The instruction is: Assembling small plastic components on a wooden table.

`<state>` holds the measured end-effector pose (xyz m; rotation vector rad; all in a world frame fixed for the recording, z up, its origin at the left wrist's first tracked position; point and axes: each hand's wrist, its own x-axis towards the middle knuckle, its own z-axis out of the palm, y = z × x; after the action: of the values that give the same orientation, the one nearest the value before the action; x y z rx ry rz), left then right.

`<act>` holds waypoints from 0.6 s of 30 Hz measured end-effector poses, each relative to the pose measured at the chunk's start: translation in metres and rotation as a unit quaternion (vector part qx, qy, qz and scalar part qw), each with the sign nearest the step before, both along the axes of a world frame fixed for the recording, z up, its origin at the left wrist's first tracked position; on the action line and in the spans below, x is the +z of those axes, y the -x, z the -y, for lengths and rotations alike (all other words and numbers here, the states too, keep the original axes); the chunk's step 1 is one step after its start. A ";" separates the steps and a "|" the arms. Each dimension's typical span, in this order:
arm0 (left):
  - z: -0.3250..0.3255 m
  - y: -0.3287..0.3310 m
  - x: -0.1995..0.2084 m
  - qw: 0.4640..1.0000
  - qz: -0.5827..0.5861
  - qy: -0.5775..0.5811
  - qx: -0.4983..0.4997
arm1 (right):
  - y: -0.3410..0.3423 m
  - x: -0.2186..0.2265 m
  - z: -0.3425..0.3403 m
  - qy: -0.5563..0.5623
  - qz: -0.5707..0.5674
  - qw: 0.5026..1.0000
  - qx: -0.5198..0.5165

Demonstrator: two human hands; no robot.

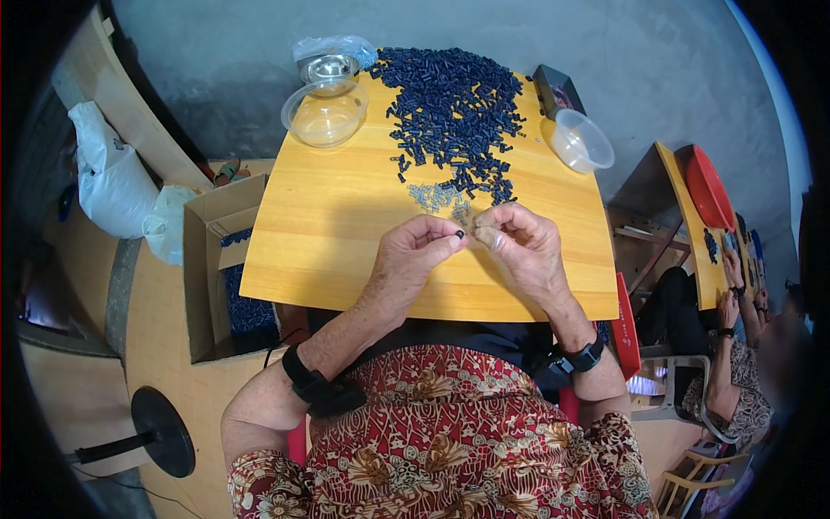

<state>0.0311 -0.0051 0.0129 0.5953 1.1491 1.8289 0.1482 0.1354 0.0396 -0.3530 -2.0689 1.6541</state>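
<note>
Over the near part of the yellow table (pixel 320 229), my left hand (pixel 413 253) pinches a small black plastic piece (pixel 459 233) between thumb and fingertips. Close beside it, my right hand (pixel 529 249) is closed in a pinch, and what its fingertips hold is too small to make out. Pale coverings wrap some of its fingers. Just beyond my fingers lies a small scatter of clear or grey little parts (pixel 435 197). Behind that, a large heap of short dark-blue or black pieces (pixel 454 99) spreads to the table's far edge.
Clear plastic bowls (pixel 324 130) and a metal bowl (pixel 329 67) stand far left; another clear tub (pixel 581 143) and a dark box (pixel 558 91) are far right. A cardboard carton (pixel 201 285) with dark pieces sits left of the table. A person (pixel 731 381) works at another table, right.
</note>
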 end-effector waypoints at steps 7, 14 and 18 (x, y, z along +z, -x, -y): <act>-0.002 -0.002 0.000 0.999 -0.034 0.011 -0.005 | 0.002 -0.005 -0.005 0.043 -0.022 0.997 0.053; -0.002 -0.005 0.002 1.000 -0.022 0.018 0.003 | 0.004 -0.004 -0.001 0.007 -0.026 0.999 0.045; -0.002 -0.005 0.003 1.000 -0.021 0.018 0.005 | 0.002 0.001 0.000 -0.117 -0.009 0.993 0.019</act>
<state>0.0363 -0.0035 0.0160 0.6101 1.2129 1.8073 0.1460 0.1356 0.0407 -0.2201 -2.2388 1.4091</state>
